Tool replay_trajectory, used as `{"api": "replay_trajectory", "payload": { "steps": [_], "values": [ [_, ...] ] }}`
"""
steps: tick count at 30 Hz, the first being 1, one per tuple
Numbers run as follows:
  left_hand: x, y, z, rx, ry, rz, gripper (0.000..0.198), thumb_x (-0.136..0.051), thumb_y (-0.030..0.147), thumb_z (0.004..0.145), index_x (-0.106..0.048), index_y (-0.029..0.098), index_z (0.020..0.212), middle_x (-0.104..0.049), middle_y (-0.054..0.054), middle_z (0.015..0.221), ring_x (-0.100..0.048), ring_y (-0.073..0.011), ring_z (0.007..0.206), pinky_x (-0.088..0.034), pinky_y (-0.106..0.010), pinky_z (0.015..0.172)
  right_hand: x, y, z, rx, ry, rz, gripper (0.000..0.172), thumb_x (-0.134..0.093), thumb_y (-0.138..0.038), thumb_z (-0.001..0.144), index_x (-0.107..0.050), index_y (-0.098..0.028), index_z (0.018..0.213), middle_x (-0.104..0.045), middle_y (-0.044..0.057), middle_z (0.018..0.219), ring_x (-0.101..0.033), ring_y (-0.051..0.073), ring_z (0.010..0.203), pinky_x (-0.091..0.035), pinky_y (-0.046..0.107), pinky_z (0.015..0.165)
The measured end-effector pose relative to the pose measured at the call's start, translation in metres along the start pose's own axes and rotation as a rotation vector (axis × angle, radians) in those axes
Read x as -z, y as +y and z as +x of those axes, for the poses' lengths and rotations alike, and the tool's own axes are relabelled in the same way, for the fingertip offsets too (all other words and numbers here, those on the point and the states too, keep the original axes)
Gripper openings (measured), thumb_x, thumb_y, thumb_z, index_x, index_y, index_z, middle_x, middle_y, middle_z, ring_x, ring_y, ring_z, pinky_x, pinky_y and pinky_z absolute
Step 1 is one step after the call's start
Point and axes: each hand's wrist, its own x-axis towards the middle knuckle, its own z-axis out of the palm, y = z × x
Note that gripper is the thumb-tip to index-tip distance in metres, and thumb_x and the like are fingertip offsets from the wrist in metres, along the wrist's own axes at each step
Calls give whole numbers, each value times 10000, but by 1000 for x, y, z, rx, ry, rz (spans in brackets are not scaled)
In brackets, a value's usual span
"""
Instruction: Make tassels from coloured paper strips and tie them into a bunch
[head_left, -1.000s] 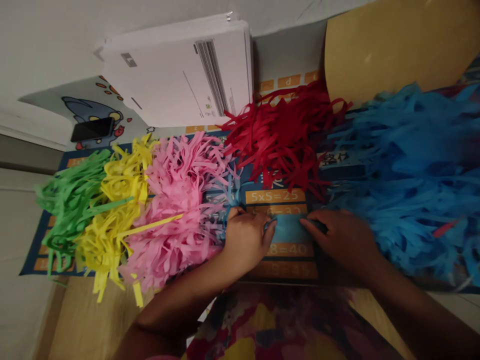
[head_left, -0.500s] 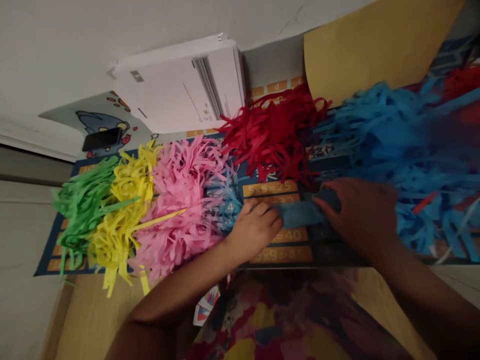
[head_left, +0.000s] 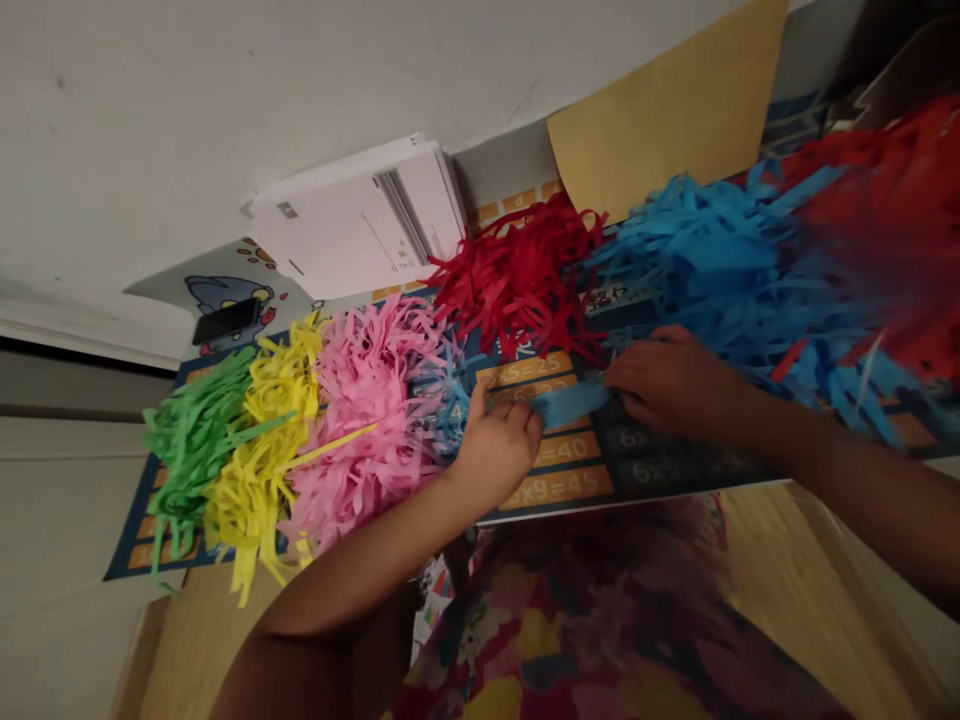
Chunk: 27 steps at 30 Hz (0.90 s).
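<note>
My left hand (head_left: pixel 496 447) is closed on one end of a folded blue paper piece (head_left: pixel 570 402), beside a small tuft of fringed blue strips (head_left: pixel 448 395). My right hand (head_left: pixel 669 385) presses its fingers on the other end of the same piece, at the edge of a big heap of blue fringed paper (head_left: pixel 739 260). Both hands rest over a dark blue multiplication-table mat (head_left: pixel 577 470).
Fringed paper bunches lie in a row on the mat: green (head_left: pixel 196 430), yellow (head_left: pixel 262 440), pink (head_left: pixel 371 400), red (head_left: pixel 517 275). More red fringe (head_left: pixel 900 200) lies at far right. A white paper stack (head_left: pixel 352 220), a phone (head_left: pixel 225 320) and tan card (head_left: pixel 667 110) sit behind.
The view has swung right and pulled back, showing more red fringe at right. Both hands stay on the blue piece, with my right hand shifted up toward the blue heap.
</note>
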Motion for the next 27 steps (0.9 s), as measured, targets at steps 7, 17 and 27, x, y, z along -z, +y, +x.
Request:
{"api": "replay_trajectory", "payload": {
  "steps": [7,17,27],
  "values": [
    [-3,-14,-15,68,64,-177,175,-543,189,949,-711,224,982,-759,-9,936,-673,-194,874,-190,-580,1159,-26,-45,-2,75,140,3,202,-506,-101,911,-695,-173,917,-727,66,888,-604,212,833,-314,371,807],
    [0,-31,-4,377,-135,-414,258,-545,305,959,-707,208,783,-733,-23,849,-621,-215,875,-361,-414,836,-41,0,-6,-253,-48,252,296,-542,-380,973,-739,-224,815,-707,37,866,-590,222,852,-260,332,719],
    [-7,-28,4,395,-90,-282,208,-587,318,903,-705,222,761,-701,-31,748,-595,-228,796,-361,-393,754,-43,-11,3,-371,-61,193,276,-592,-347,915,-663,-193,697,-650,36,763,-563,223,810,-265,337,698]
  ]
}}
